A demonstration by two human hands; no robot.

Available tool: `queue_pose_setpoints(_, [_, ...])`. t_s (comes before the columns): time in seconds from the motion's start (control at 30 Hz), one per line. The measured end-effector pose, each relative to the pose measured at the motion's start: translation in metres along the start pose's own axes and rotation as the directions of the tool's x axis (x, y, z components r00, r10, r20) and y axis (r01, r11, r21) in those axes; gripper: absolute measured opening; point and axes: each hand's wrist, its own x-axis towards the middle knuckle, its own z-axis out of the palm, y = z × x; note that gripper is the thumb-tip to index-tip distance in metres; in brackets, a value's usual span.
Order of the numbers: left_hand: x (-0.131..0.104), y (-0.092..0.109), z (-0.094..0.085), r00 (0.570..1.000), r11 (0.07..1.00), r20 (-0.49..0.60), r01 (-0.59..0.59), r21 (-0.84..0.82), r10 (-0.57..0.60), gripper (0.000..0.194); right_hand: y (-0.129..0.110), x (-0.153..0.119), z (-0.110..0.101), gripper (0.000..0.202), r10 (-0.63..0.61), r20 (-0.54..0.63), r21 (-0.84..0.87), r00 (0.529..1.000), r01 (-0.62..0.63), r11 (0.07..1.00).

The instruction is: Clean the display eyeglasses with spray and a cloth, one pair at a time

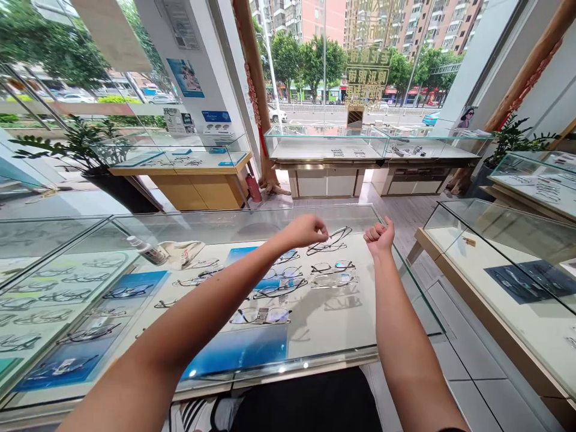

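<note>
Bare forearms [404, 342] end in curled hands [305, 231] near eyeglasses [332, 245].

Two hands [305, 231] [379, 237], one bottle [147, 250]

Lots of greenery around the shop: there's a leafy plant [74, 144] on the left in a black pot [123, 193], and another bushy plant [508, 143] over on the right. Just right of the wood-sided case [195, 192] on the left sits a red fire extinguisher [253, 188], near the foot of a rustic tree-trunk post [246, 36]. The white pillar has a blue poster [185, 78] on it. Two glass cases [297, 149] stand side by side by the window, which has gold lettering [368, 75]. Outside you've got a white railing [310, 108], a blue car [431, 119], trees [310, 60] and apartment blocks [418, 27]. The case on the near right [445, 237] has a dark blue mat [524, 283] plus a little brown thing [468, 241], too small to make out.
</note>
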Motion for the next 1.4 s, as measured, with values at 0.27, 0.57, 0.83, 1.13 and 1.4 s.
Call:
queue_pose_setpoints(0.27, [-0.099,-0.087,-0.023,0.783,0.852,-0.614,-0.253,-0.458,-0.098,0.026,-0.014,-0.008,0.002,0.054,-0.027,0.007,-0.043,1.000,0.028,0.999])
queue_pose_setpoints(0.57, [-0.119,-0.135,-0.010,0.701,0.633,-0.659,-0.384,-0.672,-0.274,0.038,0.054,-0.090,0.169,0.037,-0.007,0.326,-0.264,0.945,0.098,0.960])
queue_pose_setpoints(0.83, [-0.128,-0.122,0.007,0.774,0.528,-0.579,-0.388,-0.755,-0.259,0.038,0.139,-0.138,0.206,0.030,-0.221,0.405,-0.625,0.887,0.446,0.641])
queue_pose_setpoints(1.13, [-0.125,-0.120,0.016,0.767,0.525,-0.585,-0.396,-0.753,-0.261,0.037,0.140,-0.141,0.196,0.025,-0.247,0.498,-0.696,0.831,0.553,0.458])
queue_pose_setpoints(1.4, [-0.127,-0.120,0.013,0.791,0.537,-0.560,-0.370,-0.758,-0.245,0.035,0.145,-0.140,0.195,0.028,-0.229,0.474,-0.702,0.850,0.522,0.485])
